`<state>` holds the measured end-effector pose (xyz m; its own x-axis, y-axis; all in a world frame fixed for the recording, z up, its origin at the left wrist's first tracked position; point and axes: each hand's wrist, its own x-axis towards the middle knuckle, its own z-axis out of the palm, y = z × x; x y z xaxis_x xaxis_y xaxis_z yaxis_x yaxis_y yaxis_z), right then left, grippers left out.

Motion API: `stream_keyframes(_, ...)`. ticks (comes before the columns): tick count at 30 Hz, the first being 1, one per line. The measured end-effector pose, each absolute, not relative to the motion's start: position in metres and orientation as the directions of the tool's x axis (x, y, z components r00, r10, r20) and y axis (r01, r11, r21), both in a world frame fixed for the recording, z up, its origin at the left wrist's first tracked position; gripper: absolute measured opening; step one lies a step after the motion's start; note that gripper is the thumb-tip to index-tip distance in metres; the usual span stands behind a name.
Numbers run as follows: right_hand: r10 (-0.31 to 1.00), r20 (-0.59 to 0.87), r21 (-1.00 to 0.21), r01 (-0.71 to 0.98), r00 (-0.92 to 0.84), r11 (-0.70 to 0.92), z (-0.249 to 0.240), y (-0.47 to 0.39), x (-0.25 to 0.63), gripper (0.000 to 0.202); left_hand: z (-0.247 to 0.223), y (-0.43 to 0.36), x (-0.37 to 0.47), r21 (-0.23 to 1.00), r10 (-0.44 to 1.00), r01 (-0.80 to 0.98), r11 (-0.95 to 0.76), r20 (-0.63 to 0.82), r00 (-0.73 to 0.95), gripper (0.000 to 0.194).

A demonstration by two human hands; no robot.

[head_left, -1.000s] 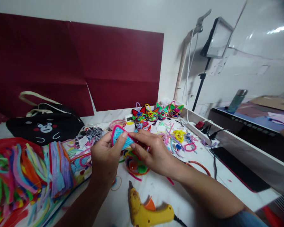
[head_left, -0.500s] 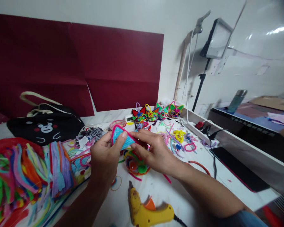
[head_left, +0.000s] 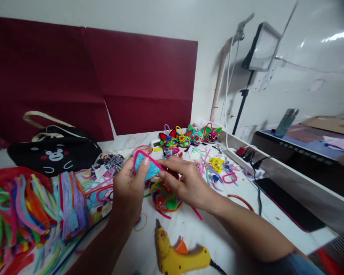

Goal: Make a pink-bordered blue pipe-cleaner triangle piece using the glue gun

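A blue triangle (head_left: 153,171) edged with a pink fuzzy strip (head_left: 149,155) is held up over the middle of the white table (head_left: 206,238). The left hand (head_left: 128,182) has it clamped, thumb flat across the front, fingers curled behind. The right hand (head_left: 187,182) comes in from the other side, wrist low, thumb and forefinger nearly together, pinching the strip at the triangle's right corner. Just below sits a multicoloured mask (head_left: 161,201), partly hidden by that right hand. Nearer the person, a yellow glue gun (head_left: 180,258) lies on its side, nozzle pointing towards the mask. Fuzzy stems (head_left: 71,206) crowd the left; loose scraps (head_left: 216,166) lie to the right, and finished masks (head_left: 184,140) line the back.
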<state>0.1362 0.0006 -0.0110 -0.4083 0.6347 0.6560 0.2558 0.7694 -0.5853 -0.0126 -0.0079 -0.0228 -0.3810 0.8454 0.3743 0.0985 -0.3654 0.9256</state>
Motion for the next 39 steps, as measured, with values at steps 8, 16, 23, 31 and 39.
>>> stream_keyframes(8, 0.630, 0.657, -0.621, 0.177, -0.413, 0.764, -0.0144, 0.0065, 0.1368, 0.022, -0.0211, -0.0095, -0.0128, 0.935, 0.894, -0.011, -0.353, 0.334, -0.300, 0.032)
stream_keyframes(16, 0.691, 0.675, -0.665, 0.192, -0.260, 0.722, -0.0180, 0.0090, 0.1335, 0.023, -0.0200, -0.0104, -0.0115, 0.954, 0.924, -0.075, -0.289, 0.258, -0.281, 0.036)
stream_keyframes(23, 0.720, 0.655, -0.702, 0.168, -0.229, 0.692, -0.0195, 0.0076, 0.1322, 0.016, -0.0165, -0.0132, -0.0086, 0.957, 0.948, -0.120, -0.264, 0.234, -0.217, 0.026)
stream_keyframes(31, 0.568, 0.791, -0.514, 0.258, -0.225, 0.818, -0.0184, 0.0078, 0.1342, 0.020, -0.0138, -0.0157, -0.0066, 0.957, 0.935, -0.047, -0.287, 0.269, -0.231, 0.023)
stream_keyframes(39, 0.493, 0.837, -0.429, 0.276, -0.237, 0.860, -0.0198, 0.0064, 0.1333, 0.024, -0.0177, -0.0139, -0.0083, 0.953, 0.919, 0.041, -0.300, 0.301, -0.255, 0.023)
